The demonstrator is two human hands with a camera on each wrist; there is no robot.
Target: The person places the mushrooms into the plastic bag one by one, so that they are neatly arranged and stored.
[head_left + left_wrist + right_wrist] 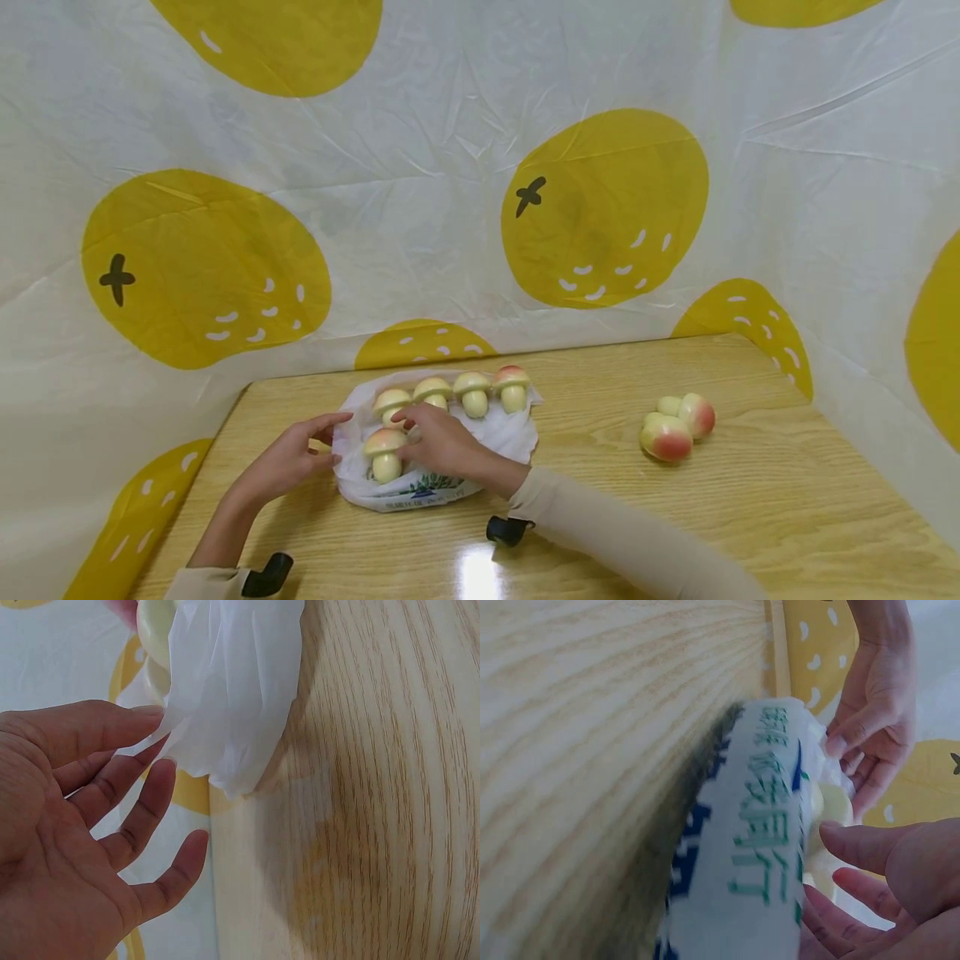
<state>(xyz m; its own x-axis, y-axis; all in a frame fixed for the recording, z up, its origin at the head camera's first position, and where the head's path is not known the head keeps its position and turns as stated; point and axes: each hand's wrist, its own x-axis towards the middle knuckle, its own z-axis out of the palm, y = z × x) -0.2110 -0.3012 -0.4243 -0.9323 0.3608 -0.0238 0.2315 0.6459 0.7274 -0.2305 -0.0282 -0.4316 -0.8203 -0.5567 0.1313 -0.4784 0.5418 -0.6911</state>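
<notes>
A white plastic bag point(480, 442) with printing lies on the table under several toy mushrooms. They have cream stems and pink-tinged caps; a back row includes one mushroom point(474, 395), and another mushroom point(386, 457) stands at the front left. My left hand point(288, 454) pinches the bag's left edge between thumb and forefinger, its other fingers spread, as the left wrist view shows. Over the bag, my right hand point(442, 442) reaches in beside the front mushroom, thumb and fingers apart. In the right wrist view, the thumb point(862, 844) is right at a pale mushroom point(834, 806).
Two more toy mushrooms point(666, 437) lie on their sides, together at the right of the wooden table point(600, 517). A white cloth point(420, 242) with yellow fruit shapes hangs behind and around the table. Black wrist mounts point(508, 530) sit on both sleeves.
</notes>
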